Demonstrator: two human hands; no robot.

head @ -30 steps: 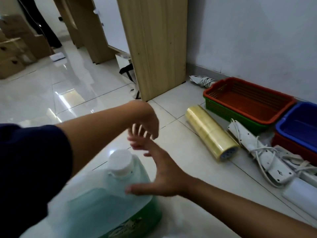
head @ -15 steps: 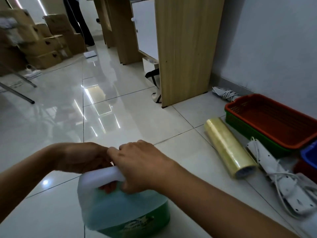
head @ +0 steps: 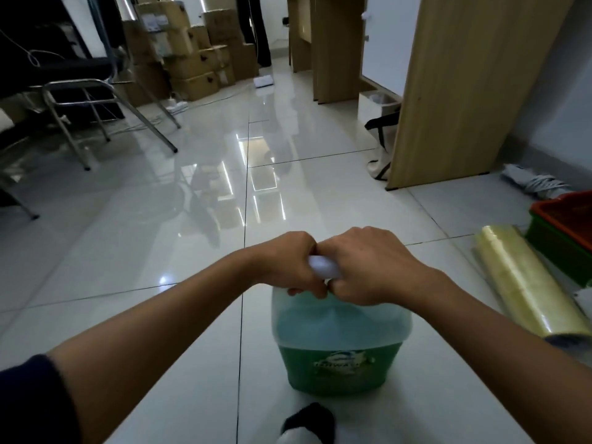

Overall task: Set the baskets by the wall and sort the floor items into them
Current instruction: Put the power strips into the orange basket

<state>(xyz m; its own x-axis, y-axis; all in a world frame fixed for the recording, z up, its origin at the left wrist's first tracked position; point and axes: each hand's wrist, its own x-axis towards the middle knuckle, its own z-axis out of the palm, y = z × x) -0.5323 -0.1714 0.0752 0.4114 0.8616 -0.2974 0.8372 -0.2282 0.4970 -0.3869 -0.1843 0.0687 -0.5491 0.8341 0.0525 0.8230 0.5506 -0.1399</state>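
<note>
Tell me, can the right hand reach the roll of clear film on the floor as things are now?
Probably not at once. The right hand and the left hand both grip the jug handle. The film roll lies uncovered to the right, with bare floor between, so letting go first should free the way.

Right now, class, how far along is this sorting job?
Done: a red basket nested in a green one sits near the wall. In hand: both hands, left hand and right hand, grip the jug handle. Left: jug and film roll remain unsorted.
</note>
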